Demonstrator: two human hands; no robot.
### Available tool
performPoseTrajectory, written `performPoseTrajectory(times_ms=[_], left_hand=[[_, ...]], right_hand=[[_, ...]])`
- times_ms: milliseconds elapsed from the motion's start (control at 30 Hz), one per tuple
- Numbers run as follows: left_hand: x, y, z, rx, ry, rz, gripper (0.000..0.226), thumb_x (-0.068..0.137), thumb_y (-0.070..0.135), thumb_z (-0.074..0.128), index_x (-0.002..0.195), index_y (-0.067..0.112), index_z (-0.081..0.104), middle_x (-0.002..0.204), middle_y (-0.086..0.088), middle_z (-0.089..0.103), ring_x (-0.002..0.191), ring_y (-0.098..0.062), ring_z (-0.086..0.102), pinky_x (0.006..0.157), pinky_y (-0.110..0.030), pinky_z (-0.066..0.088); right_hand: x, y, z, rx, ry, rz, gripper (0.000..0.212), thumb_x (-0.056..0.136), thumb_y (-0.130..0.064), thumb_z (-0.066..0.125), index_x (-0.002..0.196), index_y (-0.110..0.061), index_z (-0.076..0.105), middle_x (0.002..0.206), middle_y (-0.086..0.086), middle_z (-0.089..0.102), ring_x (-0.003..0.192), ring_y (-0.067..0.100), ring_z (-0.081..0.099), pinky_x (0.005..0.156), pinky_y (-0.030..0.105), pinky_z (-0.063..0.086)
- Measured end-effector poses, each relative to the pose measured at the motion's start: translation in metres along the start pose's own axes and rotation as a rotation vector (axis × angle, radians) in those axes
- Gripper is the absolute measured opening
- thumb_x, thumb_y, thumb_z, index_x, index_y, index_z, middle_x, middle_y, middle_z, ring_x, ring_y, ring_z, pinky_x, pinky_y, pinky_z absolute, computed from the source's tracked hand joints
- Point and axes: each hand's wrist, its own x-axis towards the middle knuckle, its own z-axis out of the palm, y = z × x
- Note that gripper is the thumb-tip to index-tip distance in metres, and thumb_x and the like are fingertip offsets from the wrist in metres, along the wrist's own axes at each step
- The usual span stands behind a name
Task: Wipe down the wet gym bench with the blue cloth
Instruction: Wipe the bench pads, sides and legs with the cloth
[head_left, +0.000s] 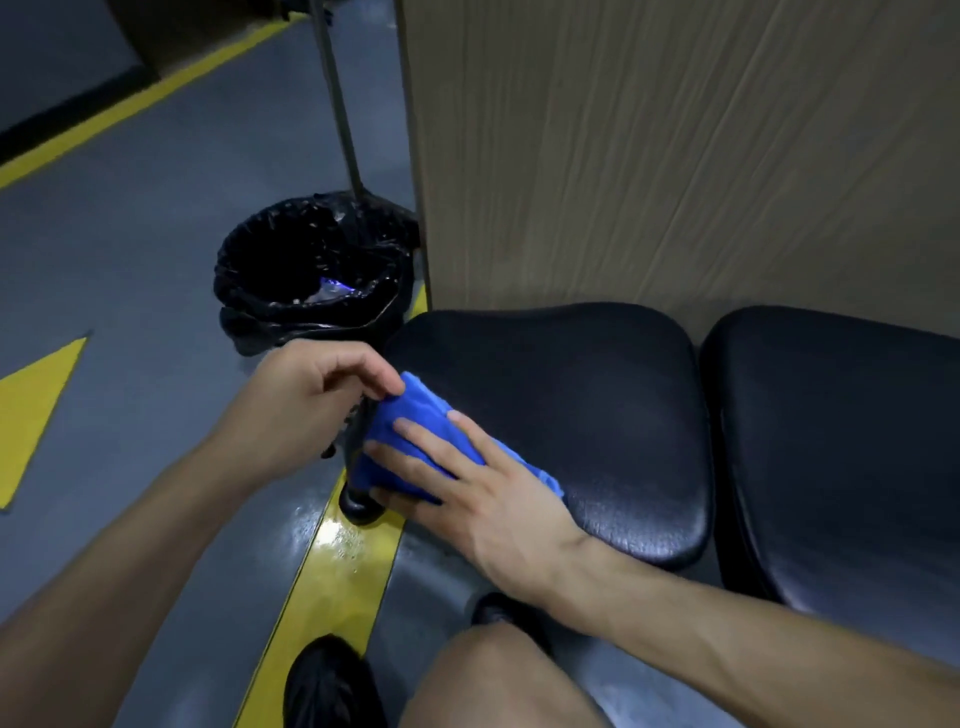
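The black padded bench seat (571, 405) stands in the middle of the head view, its surface glossy. A second black pad (841, 447) adjoins it on the right. The bunched blue cloth (415, 415) lies over the seat's left front edge. My right hand (467, 483) presses flat on the cloth with straight, spread fingers. My left hand (317, 400) is just left of the seat edge, its thumb and fingertips pinching the cloth's upper left corner.
A bin with a black liner (311, 270) stands on the floor left of the bench, a thin metal pole (337, 98) rising behind it. A wood-grain panel (675, 145) backs the bench. Wet yellow floor line (337, 561) runs below; my knee (493, 680) and black shoe (332, 680) are at the bottom.
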Motion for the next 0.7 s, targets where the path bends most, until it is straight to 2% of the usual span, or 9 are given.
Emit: performPoseTrajectory(times_ms=[33,100,167,233,333,400,467,600,700], left_hand=[[0.007,-0.001,0.0,0.01,-0.014,0.03,0.042,0.086,0.0,0.049,0.086,0.032,0.075,0.089,0.005,0.076,0.079,-0.029,0.072,0.069,-0.056,0.059],[0.019,0.005,0.003,0.076,-0.047,0.117,0.043,0.084,-0.002,0.048,0.085,0.032,0.075,0.092,0.01,0.075,0.086,-0.013,0.072,0.082,-0.039,0.058],[0.033,0.014,0.005,0.18,-0.117,0.213,0.052,0.082,-0.015,0.049,0.091,0.029,0.075,0.105,0.014,0.073,0.102,0.001,0.066,0.092,-0.015,0.047],[0.05,0.019,0.011,0.257,-0.222,0.276,0.051,0.084,-0.013,0.048,0.101,0.027,0.075,0.118,0.017,0.069,0.113,0.006,0.06,0.098,-0.008,0.039],[0.067,0.021,0.024,0.424,-0.317,0.359,0.045,0.084,0.008,0.044,0.11,0.032,0.072,0.126,0.018,0.065,0.118,-0.001,0.057,0.105,-0.021,0.04],[0.071,0.022,0.029,0.506,-0.325,0.394,0.044,0.081,0.013,0.044,0.109,0.034,0.071,0.125,0.019,0.066,0.116,-0.01,0.06,0.103,-0.033,0.044],[0.071,0.024,0.028,0.528,-0.324,0.399,0.043,0.082,0.016,0.045,0.11,0.037,0.069,0.127,0.021,0.065,0.117,-0.013,0.06,0.101,-0.039,0.047],[0.052,0.028,0.028,0.59,-0.352,0.383,0.045,0.092,0.011,0.05,0.127,0.036,0.061,0.14,0.023,0.054,0.123,-0.015,0.055,0.097,-0.039,0.046],[0.047,0.032,0.03,0.659,-0.411,0.35,0.052,0.093,0.008,0.053,0.138,0.034,0.053,0.148,0.023,0.044,0.131,-0.014,0.047,0.102,-0.039,0.041]], right_hand=[[-0.001,0.001,0.001,0.005,-0.009,0.002,0.059,0.1,-0.024,0.05,0.154,-0.033,0.03,0.169,-0.001,-0.001,0.154,0.026,-0.007,0.122,0.053,0.009],[-0.004,0.003,-0.001,0.016,-0.003,0.006,0.06,0.1,-0.023,0.049,0.155,-0.032,0.028,0.169,-0.001,0.0,0.154,0.026,-0.007,0.121,0.053,0.011],[-0.007,0.004,-0.004,0.03,0.024,0.023,0.055,0.102,-0.021,0.043,0.155,-0.031,0.029,0.168,-0.001,0.005,0.155,0.026,-0.003,0.121,0.052,0.011],[-0.011,0.004,-0.007,0.033,0.031,0.059,0.053,0.103,-0.021,0.038,0.154,-0.032,0.029,0.168,-0.002,0.006,0.155,0.025,-0.002,0.121,0.052,0.011],[-0.032,0.003,-0.007,0.027,0.024,0.133,0.059,0.102,-0.023,0.041,0.156,-0.035,0.022,0.169,-0.002,0.001,0.155,0.024,-0.002,0.122,0.051,0.011],[-0.053,-0.002,-0.005,0.015,0.043,0.202,0.063,0.101,-0.022,0.041,0.158,-0.036,0.017,0.169,-0.002,-0.002,0.155,0.024,-0.001,0.123,0.052,0.01],[-0.079,-0.009,-0.002,-0.002,0.073,0.297,0.069,0.099,-0.018,0.044,0.158,-0.035,0.014,0.169,-0.002,0.0,0.155,0.025,0.001,0.122,0.052,0.014],[-0.136,-0.022,0.004,0.01,0.179,0.542,0.08,0.088,-0.015,0.059,0.157,-0.036,0.024,0.167,0.0,0.016,0.154,0.025,0.014,0.119,0.052,0.026],[-0.156,-0.037,0.005,0.093,0.247,0.694,0.084,0.08,-0.013,0.063,0.155,-0.035,0.032,0.165,0.002,0.023,0.153,0.025,0.018,0.116,0.051,0.032]])
